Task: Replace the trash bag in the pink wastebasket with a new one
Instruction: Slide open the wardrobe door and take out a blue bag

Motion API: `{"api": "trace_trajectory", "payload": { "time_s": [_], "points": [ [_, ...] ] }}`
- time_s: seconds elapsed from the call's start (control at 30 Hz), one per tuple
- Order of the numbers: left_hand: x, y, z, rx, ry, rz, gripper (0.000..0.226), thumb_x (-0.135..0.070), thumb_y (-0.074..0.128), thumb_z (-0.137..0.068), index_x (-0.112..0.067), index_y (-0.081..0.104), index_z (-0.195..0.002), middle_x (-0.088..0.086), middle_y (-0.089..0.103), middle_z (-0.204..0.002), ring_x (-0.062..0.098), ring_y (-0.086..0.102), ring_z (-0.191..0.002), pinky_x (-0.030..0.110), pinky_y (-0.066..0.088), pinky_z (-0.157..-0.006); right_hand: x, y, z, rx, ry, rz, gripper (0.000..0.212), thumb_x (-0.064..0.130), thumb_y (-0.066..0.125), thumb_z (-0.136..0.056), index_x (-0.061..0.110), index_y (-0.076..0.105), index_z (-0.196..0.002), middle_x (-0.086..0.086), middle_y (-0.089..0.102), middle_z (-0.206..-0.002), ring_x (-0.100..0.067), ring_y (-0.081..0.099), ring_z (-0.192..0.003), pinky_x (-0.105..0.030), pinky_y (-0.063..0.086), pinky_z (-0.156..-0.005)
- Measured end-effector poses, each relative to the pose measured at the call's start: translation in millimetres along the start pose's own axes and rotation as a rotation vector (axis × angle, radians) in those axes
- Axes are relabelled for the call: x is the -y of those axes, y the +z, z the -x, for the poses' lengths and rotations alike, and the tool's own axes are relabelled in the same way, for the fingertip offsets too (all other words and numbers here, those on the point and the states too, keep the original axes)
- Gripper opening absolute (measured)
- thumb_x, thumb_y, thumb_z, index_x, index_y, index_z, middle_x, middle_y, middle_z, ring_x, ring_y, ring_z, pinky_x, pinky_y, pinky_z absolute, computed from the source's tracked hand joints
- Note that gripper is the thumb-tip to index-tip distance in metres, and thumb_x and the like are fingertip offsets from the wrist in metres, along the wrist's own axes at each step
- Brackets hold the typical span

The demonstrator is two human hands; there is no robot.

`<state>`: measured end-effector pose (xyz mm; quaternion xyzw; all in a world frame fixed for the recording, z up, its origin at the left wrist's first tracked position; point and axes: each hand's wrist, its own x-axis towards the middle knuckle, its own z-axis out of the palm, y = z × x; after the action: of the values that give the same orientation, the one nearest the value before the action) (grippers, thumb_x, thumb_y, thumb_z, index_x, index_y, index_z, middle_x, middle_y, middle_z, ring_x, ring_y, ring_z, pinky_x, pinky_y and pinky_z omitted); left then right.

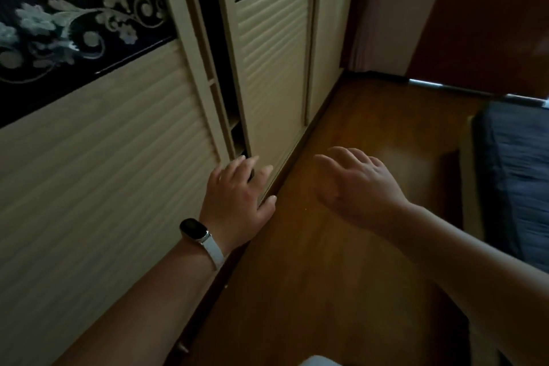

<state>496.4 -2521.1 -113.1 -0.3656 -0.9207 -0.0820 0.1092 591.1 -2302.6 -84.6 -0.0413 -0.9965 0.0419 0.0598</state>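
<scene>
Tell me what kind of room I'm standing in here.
Probably a bedroom. A sliding-door wardrobe with floral glass panels runs along the left, a bed with blue bedding sits at the right, and the floor is polished wood. Both hands are empty.

Dim room, soft blur, bowed edges

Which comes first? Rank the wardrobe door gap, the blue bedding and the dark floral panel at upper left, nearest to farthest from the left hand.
1. Wardrobe door gap: just above the left hand's fingertips.
2. Dark floral panel: upper left.
3. Blue bedding: far right.
</scene>
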Motion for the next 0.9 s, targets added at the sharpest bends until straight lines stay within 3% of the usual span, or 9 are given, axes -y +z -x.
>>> {"api": "trace_trajectory", "payload": {
  "time_s": [0.4, 0.7, 0.9],
  "points": [
    [-15.9, 38.9, -143.5, -0.015, 0.228, 0.044, 0.056, -0.052, 0.042, -0.084, -0.024, 0.052, -0.132, 0.009, 0.052, -0.14, 0.03, 0.045, -0.132, 0.059, 0.033, -0.107, -92.2, 7.5, -56.5, -0.066, 0.261, 0.056, 0.06, 0.063, 0.04, -0.093, 0.033, 0.034, -0.145, 0.0, 0.04, -0.15, -0.025, 0.035, -0.14, -0.043, 0.037, -0.106],
    [-48.2, 71.4, -289.3, -0.014, 0.26, -0.01, 0.054, -0.051, 0.046, -0.085, -0.026, 0.048, -0.134, 0.007, 0.05, -0.142, 0.029, 0.044, -0.133, 0.057, 0.034, -0.107, -208.4, 10.7, -146.7, -0.112, 0.268, 0.012, 0.061, 0.063, 0.037, -0.093, 0.031, 0.035, -0.145, -0.001, 0.039, -0.151, -0.026, 0.035, -0.14, -0.043, 0.036, -0.107],
    [-87.6, 76.4, -380.7, -0.104, 0.327, 0.003, 0.054, -0.05, 0.045, -0.087, -0.024, 0.049, -0.133, 0.008, 0.051, -0.141, 0.03, 0.046, -0.131, 0.057, 0.036, -0.105, -284.5, -7.0, -196.5, -0.134, 0.22, 0.092, 0.06, 0.063, 0.039, -0.092, 0.029, 0.04, -0.143, -0.004, 0.045, -0.148, -0.028, 0.042, -0.136, -0.044, 0.041, -0.103]
  ]
}}
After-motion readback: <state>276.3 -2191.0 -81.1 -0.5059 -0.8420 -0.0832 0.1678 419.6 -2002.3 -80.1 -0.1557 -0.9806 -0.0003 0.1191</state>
